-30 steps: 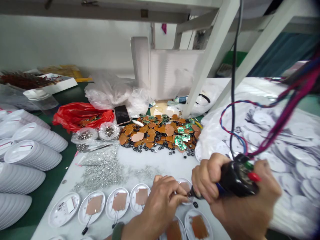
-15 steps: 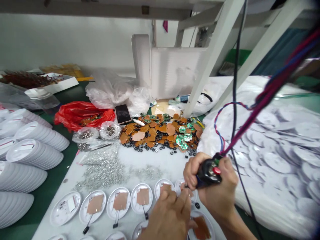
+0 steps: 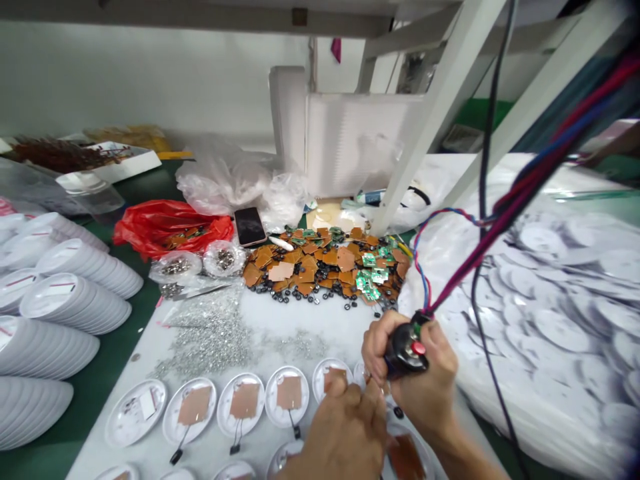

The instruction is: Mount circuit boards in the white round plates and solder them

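My right hand [image 3: 417,373] is wrapped around a black electric screwdriver [image 3: 406,352] with a red button and twisted red and blue wires at its top. Its lower end sits by the fingertips of my left hand [image 3: 345,427]. Those left fingers are bent and pressed together over a round white plastic dish [image 3: 359,375], mostly covered by my hands. Whatever they pinch is hidden. Beside it, another white dish holds a brown circuit board [image 3: 335,379]. Further left, similar dishes carry brown boards [image 3: 289,392], some with a small black part [image 3: 176,456] on wires.
Loose silver screws [image 3: 210,333] spread over the white board. Behind lie a heap of brown and green circuit boards [image 3: 320,263], a phone [image 3: 250,227] and a red bag [image 3: 170,227]. Stacked white dishes [image 3: 75,303] stand left; a bag of white discs [image 3: 540,300] lies right.
My right hand and the screwdriver have moved slightly left and down, closer to my left fingertips. My left hand stays over the same dish. The whole view has shifted a little.
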